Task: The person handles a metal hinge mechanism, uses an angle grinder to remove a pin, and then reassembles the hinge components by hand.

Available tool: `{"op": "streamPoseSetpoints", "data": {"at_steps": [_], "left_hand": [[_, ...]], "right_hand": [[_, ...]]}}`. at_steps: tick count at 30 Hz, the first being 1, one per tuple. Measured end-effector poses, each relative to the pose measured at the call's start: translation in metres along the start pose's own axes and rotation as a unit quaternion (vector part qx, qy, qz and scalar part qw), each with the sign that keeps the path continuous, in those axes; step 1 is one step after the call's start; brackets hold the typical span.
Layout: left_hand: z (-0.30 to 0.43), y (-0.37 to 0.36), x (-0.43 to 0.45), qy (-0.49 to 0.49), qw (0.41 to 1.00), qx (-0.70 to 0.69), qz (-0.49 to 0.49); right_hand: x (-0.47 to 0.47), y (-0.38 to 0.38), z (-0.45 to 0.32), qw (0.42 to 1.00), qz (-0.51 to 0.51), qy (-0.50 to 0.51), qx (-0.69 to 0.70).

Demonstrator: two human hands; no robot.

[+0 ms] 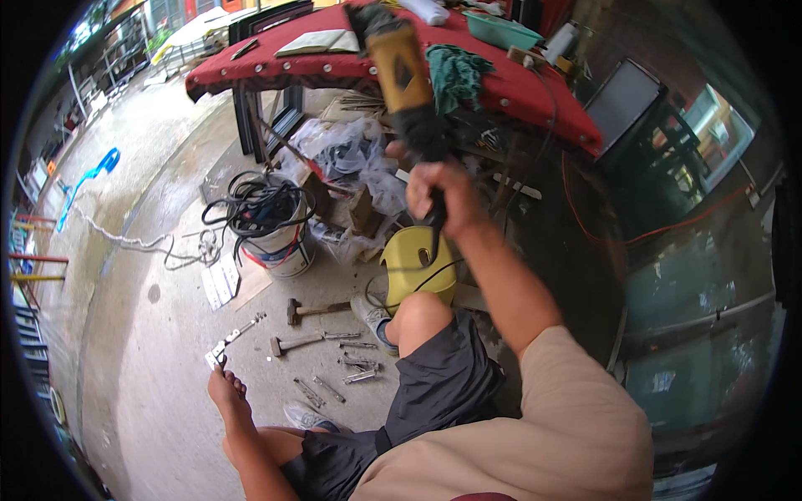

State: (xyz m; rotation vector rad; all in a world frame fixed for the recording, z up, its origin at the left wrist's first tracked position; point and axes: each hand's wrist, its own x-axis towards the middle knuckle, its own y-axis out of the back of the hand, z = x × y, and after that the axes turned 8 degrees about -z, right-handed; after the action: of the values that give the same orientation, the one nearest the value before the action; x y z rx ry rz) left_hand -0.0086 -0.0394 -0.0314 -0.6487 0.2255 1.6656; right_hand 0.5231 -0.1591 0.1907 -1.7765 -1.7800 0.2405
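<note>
My right hand (435, 194) is closed around the rear of a yellow and black corded power tool (401, 75), probably an angle grinder, raised in front of the red-covered table and blurred. In my left hand (227, 385), held low at the left, is a slim metal hinge-like fitting (229, 341). On the concrete between my feet lie several metal strips (360, 363), and beyond them a small hammer (294, 343) and a sledgehammer (319, 309), both wooden-handled.
A yellow plastic stool (416, 257) stands by my right knee. A white bucket (288, 257) holds coiled black cable. The red-covered table (269, 66) bears an open notebook (313, 42), a green cloth (457, 75) and a green basin (501, 30). An orange cord (683, 232) runs at the right.
</note>
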Motion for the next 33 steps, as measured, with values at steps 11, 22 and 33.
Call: {"op": "streamPoseSetpoints", "data": {"at_steps": [11, 22, 33], "left_hand": [[-0.013, 0.009, 0.020, 0.005, 1.000, 0.030, -0.008], [-0.020, 0.004, 0.013, 0.011, 0.997, 0.079, -0.007], [-0.019, -0.007, 0.006, 0.019, 0.996, 0.083, -0.011]], "right_hand": [[-0.021, 0.089, -0.242, 0.996, 0.066, -0.033, -0.046], [0.042, 0.190, -0.274, 0.977, 0.102, -0.065, 0.178], [0.052, 0.179, -0.305, 0.909, 0.358, -0.111, -0.183]]}}
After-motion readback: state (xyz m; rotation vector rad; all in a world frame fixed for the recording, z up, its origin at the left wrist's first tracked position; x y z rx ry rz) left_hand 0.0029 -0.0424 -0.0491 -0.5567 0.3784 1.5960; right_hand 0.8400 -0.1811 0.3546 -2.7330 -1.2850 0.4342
